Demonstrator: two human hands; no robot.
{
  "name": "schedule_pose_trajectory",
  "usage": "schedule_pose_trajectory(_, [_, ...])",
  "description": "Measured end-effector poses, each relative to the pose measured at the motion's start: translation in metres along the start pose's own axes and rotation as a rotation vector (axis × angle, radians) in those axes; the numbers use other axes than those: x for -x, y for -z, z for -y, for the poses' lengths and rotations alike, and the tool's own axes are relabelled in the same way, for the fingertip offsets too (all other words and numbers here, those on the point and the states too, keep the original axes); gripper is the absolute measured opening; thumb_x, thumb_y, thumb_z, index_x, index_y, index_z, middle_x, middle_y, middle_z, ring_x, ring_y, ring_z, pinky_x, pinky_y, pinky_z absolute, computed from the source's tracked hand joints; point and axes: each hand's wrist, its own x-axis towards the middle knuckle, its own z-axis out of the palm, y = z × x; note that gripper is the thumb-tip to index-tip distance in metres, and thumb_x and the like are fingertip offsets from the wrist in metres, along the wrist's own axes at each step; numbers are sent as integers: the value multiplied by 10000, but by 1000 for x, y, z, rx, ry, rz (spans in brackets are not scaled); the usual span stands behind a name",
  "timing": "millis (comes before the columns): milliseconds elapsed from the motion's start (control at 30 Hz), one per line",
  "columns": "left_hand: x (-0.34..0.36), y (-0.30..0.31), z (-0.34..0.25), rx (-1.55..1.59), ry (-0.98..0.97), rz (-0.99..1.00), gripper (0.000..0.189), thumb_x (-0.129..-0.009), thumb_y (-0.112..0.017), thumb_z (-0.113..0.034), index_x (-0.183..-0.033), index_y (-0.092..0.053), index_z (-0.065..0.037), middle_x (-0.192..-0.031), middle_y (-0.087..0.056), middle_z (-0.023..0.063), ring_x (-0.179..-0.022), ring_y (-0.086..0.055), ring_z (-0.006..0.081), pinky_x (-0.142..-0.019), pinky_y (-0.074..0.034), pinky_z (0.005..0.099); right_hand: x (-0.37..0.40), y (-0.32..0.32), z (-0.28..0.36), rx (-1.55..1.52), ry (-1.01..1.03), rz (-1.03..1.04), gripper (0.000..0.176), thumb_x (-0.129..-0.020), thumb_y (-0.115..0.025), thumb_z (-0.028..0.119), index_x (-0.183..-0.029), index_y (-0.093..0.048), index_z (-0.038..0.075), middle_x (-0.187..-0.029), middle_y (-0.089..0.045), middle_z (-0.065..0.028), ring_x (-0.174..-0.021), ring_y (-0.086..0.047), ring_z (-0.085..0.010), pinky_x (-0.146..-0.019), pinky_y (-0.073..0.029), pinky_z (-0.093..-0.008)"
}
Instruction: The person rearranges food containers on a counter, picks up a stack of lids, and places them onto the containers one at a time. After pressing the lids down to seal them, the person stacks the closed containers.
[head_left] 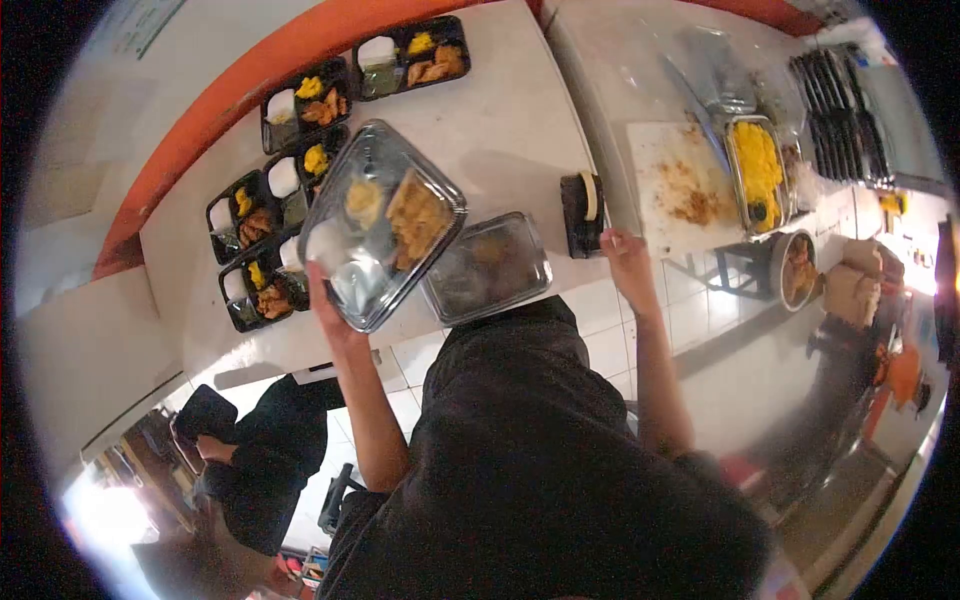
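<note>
My left hand [338, 318] grips a lidded meal box [375, 265] by its near left edge and holds it tilted above the table. Through its clear lid I see rice, something yellow and fried pieces. My right hand [627, 262] is closed in a pinch beside a black tape dispenser [580, 225] with a pale roll; what the fingertips hold is too small to make out. Between my hands, a second box with a clear lid [490, 270] lies at the table's front edge.
Several filled black meal trays [412, 60] stand on the white table [510, 110] at the left and back. To the right are a stained white board [685, 185], a container of yellow food [757, 170] and stacked black trays [840, 115]. Another person [265, 470] is at lower left.
</note>
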Motion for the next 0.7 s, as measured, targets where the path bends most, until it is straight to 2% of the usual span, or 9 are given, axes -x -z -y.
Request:
schedule_pose_trajectory(67, [8,0,-7,58,5,165,455,-991,-530,-357,-1294,-541,-18,-1205,-637,142,-1051,-652,272,-901,-554,412,20,-4,-17,124,18,45,394,-933,-646,371,-1060,-661,-2,-843,-625,-108,-740,-615,-191,-692,-512,-331])
schedule_pose_trajectory(133, [19,-10,-11,27,13,129,442,-986,-541,-342,-1285,-550,-17,-1194,-642,137,-1050,-652,260,-899,-554,398,19,-8,14,-491,-502,171,409,-927,-660,384,-1063,-664,-1,-919,-607,-98,-769,-614,-170,-707,-524,-307])
schedule_pose_trajectory(267, [30,-22,-11,-7,-36,47,371,-950,-602,-308,-1203,-597,-37,-1116,-677,118,-976,-677,242,-821,-580,377,38,-11,-10,-948,-381,77,314,-943,-660,290,-1020,-635,-13,-1102,-548,-109,-842,-615,-154,-730,-542,-295])
schedule_pose_trajectory(300, [22,-14,-15,156,123,258,370,-935,-612,-290,-1213,-604,-45,-1164,-667,133,-1036,-656,280,-883,-552,434,48,-10,-9,-980,-366,77,314,-943,-660,290,-1020,-635,-13,-1102,-548,-109,-842,-615,-154,-730,-542,-295])
schedule_pose_trajectory(333, [16,-13,-18,318,294,470,373,-920,-622,-271,-1222,-612,-54,-1212,-656,148,-1096,-634,319,-946,-524,492,62,-7,-9,-911,-394,51,277,-949,-645,245,-1008,-621,-24,-1092,-551,-119,-872,-615,-178,-760,-537,-308])
schedule_pose_trajectory(433, [37,-60,-14,314,180,228,349,-936,-577,-257,-1199,-624,-34,-1163,-673,175,-1048,-661,317,-915,-543,474,74,-9,-20,-525,-237,40,215,-942,-621,162,-991,-598,-45,-1069,-554,-153,-932,-608,-245,-811,-524,-342])
schedule_pose_trajectory(567, [40,-92,-20,555,451,477,341,-933,-546,-208,-1203,-625,-17,-1205,-654,198,-1124,-624,358,-1017,-466,522,76,-27,-24,107,-39,-109,148,-886,-617,70,-971,-597,-51,-1049,-556,-222,-983,-576,-349,-829,-513,-404])
schedule_pose_trajectory(667, [51,-109,-21,527,446,628,353,-931,-552,-211,-1220,-618,-18,-1233,-638,205,-1154,-608,361,-1032,-453,529,81,-27,-43,156,3,-90,138,-876,-610,46,-988,-604,-33,-1069,-549,-227,-990,-577,-349,-811,-510,-416])
schedule_pose_trajectory(700, [45,-112,-20,480,361,393,370,-931,-552,-203,-1245,-601,-15,-1270,-616,208,-1191,-584,365,-1055,-431,533,76,-9,-10,26,-10,34,120,-891,-606,51,-987,-601,-20,-1066,-540,-207,-986,-572,-329,-798,-498,-389])
